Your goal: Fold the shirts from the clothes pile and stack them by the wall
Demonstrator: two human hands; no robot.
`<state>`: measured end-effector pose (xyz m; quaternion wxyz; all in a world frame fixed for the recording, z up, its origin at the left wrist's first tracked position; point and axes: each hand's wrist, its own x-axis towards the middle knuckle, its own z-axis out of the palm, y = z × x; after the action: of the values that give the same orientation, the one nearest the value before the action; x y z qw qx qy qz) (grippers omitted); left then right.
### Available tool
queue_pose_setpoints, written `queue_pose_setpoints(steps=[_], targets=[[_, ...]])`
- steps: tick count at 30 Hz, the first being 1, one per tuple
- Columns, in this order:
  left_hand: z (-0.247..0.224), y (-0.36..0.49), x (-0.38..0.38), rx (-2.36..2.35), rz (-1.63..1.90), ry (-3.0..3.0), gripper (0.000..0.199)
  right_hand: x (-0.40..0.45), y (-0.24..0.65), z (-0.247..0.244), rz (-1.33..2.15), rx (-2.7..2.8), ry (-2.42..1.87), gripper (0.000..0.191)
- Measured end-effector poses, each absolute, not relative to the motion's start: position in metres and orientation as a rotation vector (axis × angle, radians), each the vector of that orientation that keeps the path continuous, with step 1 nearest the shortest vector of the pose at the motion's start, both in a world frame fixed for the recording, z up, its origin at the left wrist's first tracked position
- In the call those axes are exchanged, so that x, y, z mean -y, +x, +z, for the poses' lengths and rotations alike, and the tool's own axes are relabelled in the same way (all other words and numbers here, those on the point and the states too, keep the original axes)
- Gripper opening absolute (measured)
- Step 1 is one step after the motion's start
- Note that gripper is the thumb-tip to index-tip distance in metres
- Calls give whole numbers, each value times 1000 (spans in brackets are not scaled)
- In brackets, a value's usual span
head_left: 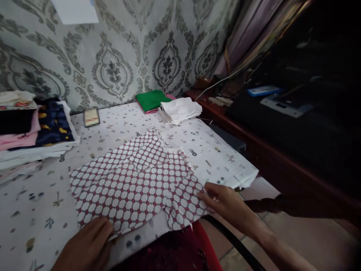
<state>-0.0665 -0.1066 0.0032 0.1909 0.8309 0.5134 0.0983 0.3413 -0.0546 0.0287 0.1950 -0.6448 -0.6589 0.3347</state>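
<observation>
The patterned garment, white with a grey lattice and small red marks, lies spread on the tabletop just in front of the person. It is mostly flat, with a few creases, and a flap doubled over its far side; what looks like a short sleeve sticks out at the near right corner.

From where I stand, the step in hand looks like arranging and straightening the cloth. I'd judge that the next move calls for a light, even hold on both edges, so that the layers don't slide or bunch.

The left hand is at the near left edge, its fingers close together and curled down at the hem; the thumb is hidden, so I cannot tell whether it pinches the fabric. The right hand reaches in to the sleeve's outer edge, fingers slightly parted and bent, the tips touching the cloth; whether they grip it, I cannot tell.

Beneath lies a white printed tablecloth. Farther out, a clothes stack sits to the left, and a green folded cloth beside a white folded pile near the wall. A dark desk stands to the right.
</observation>
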Motion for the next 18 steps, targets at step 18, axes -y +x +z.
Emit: queue_pose_setpoints(steps=[18], targets=[[13,-110,31,-1842,815,1070,68,-112,292,20,1231,1159,-1342,18]])
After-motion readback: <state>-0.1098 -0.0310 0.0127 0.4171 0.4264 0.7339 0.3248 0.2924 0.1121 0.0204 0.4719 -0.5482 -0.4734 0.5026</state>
